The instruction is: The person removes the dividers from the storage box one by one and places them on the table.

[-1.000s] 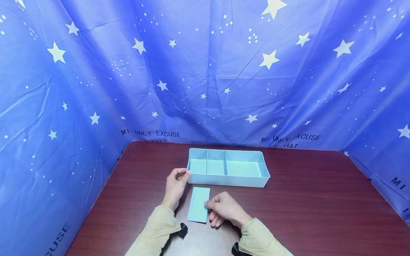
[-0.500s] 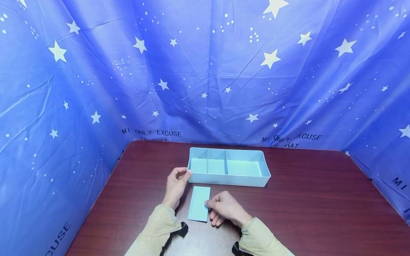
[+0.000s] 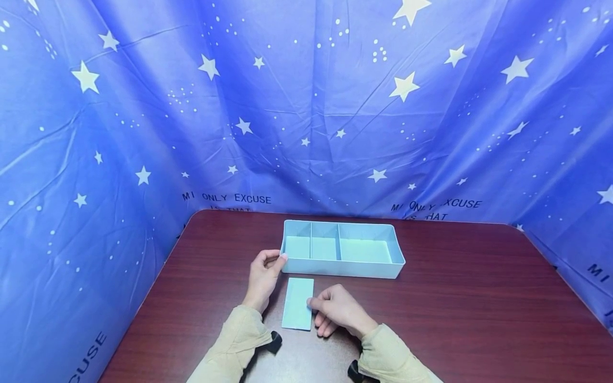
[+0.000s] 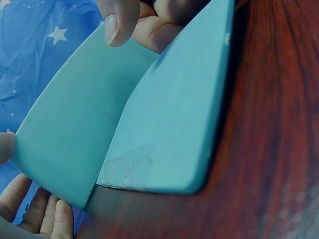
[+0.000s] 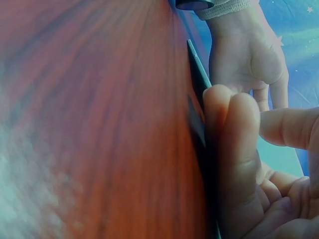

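Note:
A light-blue storage box (image 3: 342,269) with three compartments stands at the back of the table. My left hand (image 3: 260,279) holds its left end, with the thumb at the near corner. In front of the box is a flat, light-blue rectangular panel (image 3: 298,303). My right hand (image 3: 339,308) pinches the panel's right edge between thumb and fingers. The right wrist view shows the panel's thin edge (image 5: 198,62) just above the tabletop, with a dark shadow beneath. In the left wrist view, fingers of my right hand (image 4: 42,209) appear at the lower left, beside the light-blue surfaces.
The dark red wood-grain table (image 3: 460,308) extends to both sides of the hands. A blue curtain (image 3: 311,106) printed with stars and lettering hangs along the back and sides. Black bands (image 3: 274,343) show at the sleeves.

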A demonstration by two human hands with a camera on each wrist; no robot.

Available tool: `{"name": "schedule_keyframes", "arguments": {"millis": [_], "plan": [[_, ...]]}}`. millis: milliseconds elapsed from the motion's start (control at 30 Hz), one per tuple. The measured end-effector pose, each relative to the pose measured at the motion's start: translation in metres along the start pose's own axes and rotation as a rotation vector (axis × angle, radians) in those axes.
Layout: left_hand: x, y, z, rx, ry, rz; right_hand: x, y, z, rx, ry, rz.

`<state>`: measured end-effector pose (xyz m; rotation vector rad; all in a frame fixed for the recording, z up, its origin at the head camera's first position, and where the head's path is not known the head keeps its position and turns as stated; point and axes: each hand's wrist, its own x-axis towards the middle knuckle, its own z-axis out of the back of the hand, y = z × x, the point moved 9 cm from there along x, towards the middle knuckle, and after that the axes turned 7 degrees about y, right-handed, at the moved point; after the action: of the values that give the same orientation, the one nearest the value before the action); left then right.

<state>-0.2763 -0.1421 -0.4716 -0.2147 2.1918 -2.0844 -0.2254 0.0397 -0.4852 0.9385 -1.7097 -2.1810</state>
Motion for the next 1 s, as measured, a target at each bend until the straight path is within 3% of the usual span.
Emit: {"name": "schedule_keyframes", "arguments": {"millis": [1000], "plan": [[-0.0005,-0.0011,0.0,0.024,0.001,0.004,-0.0005,0.0006,0.0008,-0.016,0.0,0.003]]}}
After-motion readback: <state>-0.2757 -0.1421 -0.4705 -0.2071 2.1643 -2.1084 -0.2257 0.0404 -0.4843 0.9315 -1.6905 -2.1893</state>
